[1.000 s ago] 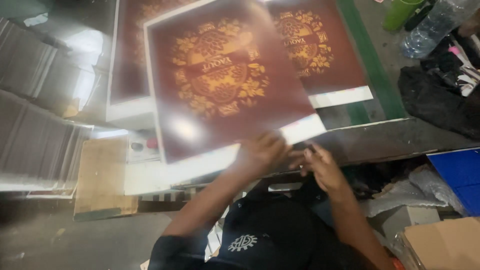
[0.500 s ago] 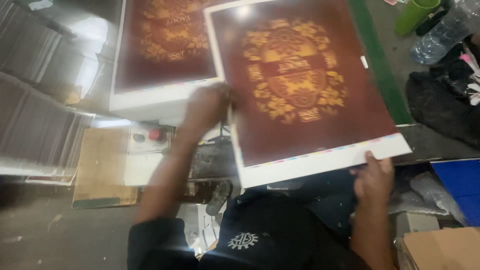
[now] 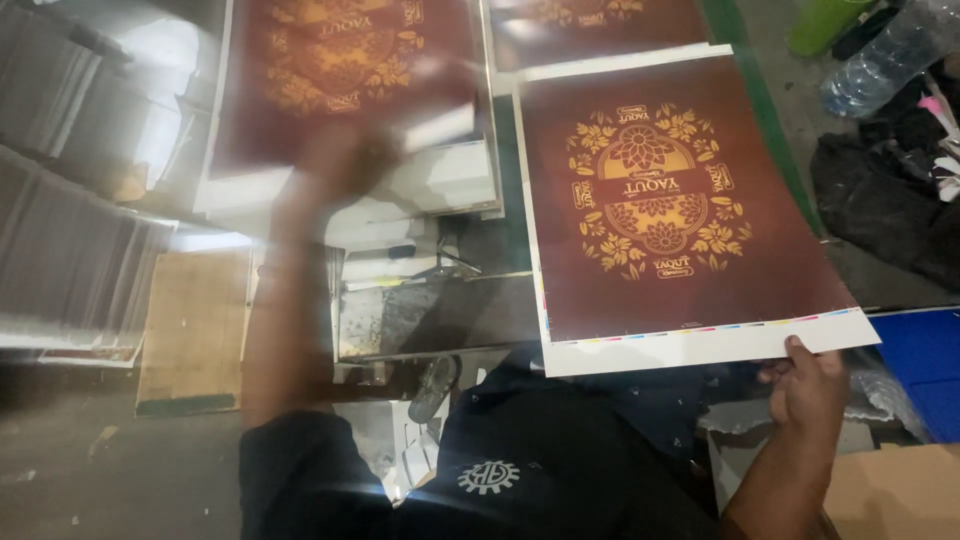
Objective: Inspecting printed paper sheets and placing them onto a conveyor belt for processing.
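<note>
A large printed sheet (image 3: 660, 210), dark maroon with a gold floral emblem and a white margin, hangs over the right side of the work surface. My right hand (image 3: 805, 385) pinches its lower right corner, thumb on top. My left hand (image 3: 340, 160) is blurred with motion, reaching to the left stack of matching maroon sheets (image 3: 340, 60); whether it grips one I cannot tell. Another maroon sheet (image 3: 590, 20) lies beyond the held one.
Stacks of grey sheets (image 3: 60, 240) stand at the left. A cardboard piece (image 3: 190, 330) lies on the floor. At the right are a green bottle (image 3: 825, 22), a clear plastic bottle (image 3: 880, 55), dark clothing (image 3: 885, 200), a blue bin (image 3: 925, 365) and a cardboard box (image 3: 890, 490).
The held sheet has swung from the middle to the right. My left hand left its edge and moved up-left to the other stack; my right hand slid to the lower right corner.
</note>
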